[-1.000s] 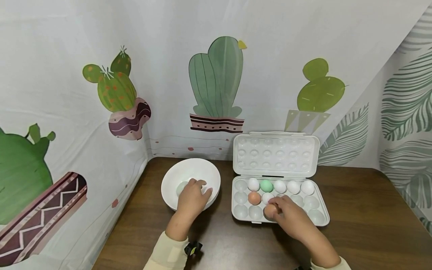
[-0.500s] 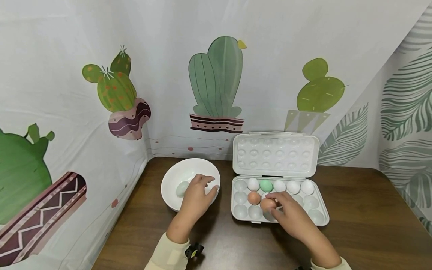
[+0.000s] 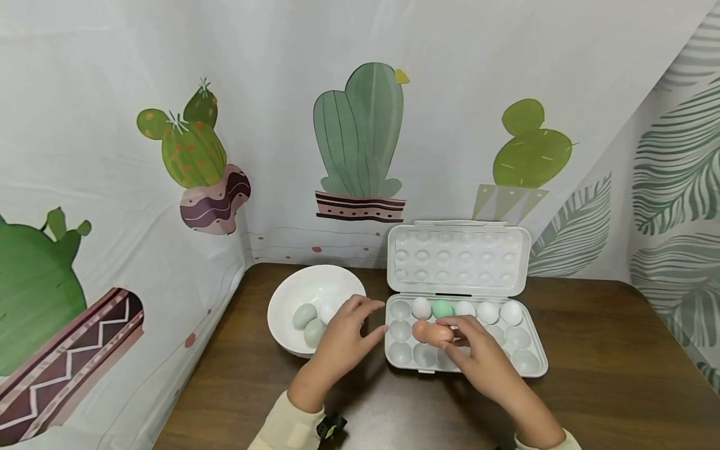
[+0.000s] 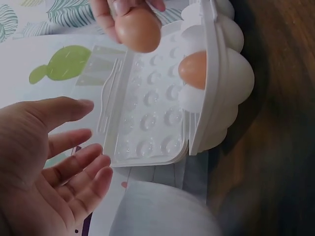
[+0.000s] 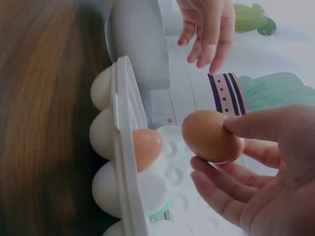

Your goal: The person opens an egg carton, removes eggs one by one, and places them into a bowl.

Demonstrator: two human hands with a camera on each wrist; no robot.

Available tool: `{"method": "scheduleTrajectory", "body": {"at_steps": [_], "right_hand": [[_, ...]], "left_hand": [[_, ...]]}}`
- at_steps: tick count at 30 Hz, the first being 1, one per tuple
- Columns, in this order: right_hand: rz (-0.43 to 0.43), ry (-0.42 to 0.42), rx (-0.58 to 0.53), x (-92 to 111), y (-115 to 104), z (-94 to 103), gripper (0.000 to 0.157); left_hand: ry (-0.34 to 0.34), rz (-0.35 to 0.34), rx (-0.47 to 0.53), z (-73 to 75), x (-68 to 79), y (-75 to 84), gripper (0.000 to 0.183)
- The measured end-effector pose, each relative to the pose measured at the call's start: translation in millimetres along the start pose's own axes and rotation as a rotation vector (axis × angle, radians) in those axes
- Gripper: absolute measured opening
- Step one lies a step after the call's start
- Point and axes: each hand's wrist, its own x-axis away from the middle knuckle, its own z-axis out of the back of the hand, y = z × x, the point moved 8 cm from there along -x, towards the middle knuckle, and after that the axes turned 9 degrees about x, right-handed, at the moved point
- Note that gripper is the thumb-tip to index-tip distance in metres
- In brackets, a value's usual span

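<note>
My right hand (image 3: 480, 353) pinches a brown egg (image 5: 211, 136) between thumb and fingertips, above the open white egg carton (image 3: 458, 262). Behind it in the head view, a second brown egg (image 3: 419, 330) sits in the middle row; the right wrist view shows this brown egg (image 5: 147, 149) below the held one. Several white eggs (image 3: 511, 312) and one green egg (image 3: 442, 309) fill most of the back row. Between carton and white bowl (image 3: 277, 322), my left hand (image 3: 345, 337) is held with fingers spread and nothing in it.
Inside the bowl lie two pale green eggs (image 3: 304, 315) and a white egg (image 3: 328, 310), partly hidden by the left hand. The carton's raised lid leans near the cactus-printed cloth (image 3: 450, 125) behind the brown wooden table (image 3: 596, 350).
My right hand has lifted the brown egg and moved it slightly left over the carton. The left hand has withdrawn rightward from the bowl, uncovering more eggs there.
</note>
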Motion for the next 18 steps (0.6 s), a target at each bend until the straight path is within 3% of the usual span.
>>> {"method": "scheduleTrajectory", "body": {"at_steps": [18], "right_hand": [[0.075,0.033,-0.085,1,-14,-6.6,0.037]], "left_hand": [[-0.123,-0.096,0.004,-27.3,5.5,15.3,0.045]]}}
